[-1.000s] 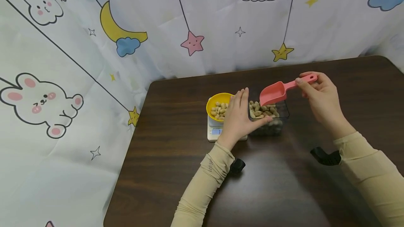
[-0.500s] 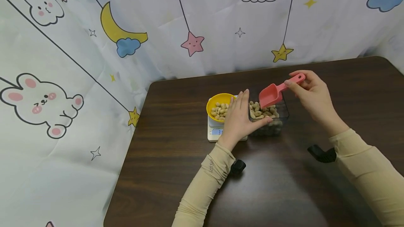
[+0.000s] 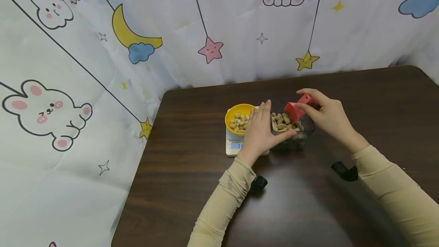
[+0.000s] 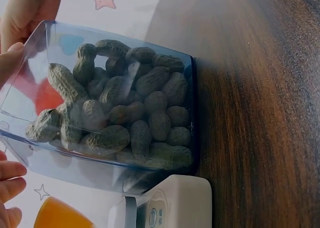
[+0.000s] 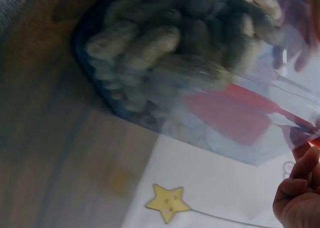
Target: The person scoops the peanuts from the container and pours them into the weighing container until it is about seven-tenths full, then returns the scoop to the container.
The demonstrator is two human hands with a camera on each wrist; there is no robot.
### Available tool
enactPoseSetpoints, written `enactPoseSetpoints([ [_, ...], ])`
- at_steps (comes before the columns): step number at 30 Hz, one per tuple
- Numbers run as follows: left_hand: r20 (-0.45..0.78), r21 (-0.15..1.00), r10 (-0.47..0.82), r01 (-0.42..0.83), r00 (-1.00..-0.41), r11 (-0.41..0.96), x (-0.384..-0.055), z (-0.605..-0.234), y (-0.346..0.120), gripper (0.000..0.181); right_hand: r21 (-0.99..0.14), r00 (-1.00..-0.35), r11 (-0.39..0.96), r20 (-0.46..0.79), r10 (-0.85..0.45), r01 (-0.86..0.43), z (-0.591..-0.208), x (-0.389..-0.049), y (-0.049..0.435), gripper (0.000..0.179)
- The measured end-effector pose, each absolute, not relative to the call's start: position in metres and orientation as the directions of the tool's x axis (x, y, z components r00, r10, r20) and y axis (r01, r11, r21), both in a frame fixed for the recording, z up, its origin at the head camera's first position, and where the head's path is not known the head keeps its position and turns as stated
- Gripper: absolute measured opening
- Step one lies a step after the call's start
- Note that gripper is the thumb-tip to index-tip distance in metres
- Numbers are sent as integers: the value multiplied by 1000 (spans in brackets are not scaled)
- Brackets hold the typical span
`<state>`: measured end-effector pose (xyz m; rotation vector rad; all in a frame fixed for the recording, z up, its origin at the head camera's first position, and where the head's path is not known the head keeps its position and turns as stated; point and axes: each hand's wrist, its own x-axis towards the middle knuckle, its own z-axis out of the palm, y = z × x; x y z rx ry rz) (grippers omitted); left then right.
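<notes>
We see the pink scoop (image 3: 295, 113), pinched by the right hand (image 3: 330, 115), lowered and tipped more steeply onto the unshelled peanuts (image 3: 279, 119) inside the clear bin (image 3: 310, 129), presumably for loading, the left hand (image 3: 258, 132) resting straight-fingered against it.

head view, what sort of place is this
Probably an indoor corner set up around a table, perhaps for recording; that use is a guess. A cartoon-printed cloth hangs behind the dark table, which holds a small digital scale and a clear container of peanuts.
</notes>
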<state>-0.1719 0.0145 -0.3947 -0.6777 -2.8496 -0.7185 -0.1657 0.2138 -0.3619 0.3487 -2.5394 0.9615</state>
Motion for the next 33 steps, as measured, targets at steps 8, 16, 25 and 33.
enactPoseSetpoints([
  [8,209,433,387,440,-898,787,-171,-395,15,103,-585,-922,738,364,-131,-335,-371,-169,215,28],
  [16,201,428,385,434,-901,793,-171,-396,16,103,-593,-925,737,361,-118,-325,-374,-172,218,27],
  [25,198,428,387,435,-901,792,-170,-396,16,100,-610,-926,727,366,-93,-314,-370,-178,219,30],
  [33,207,430,387,439,-899,789,-170,-396,16,101,-692,-948,681,319,-7,-238,-367,-182,213,32],
])
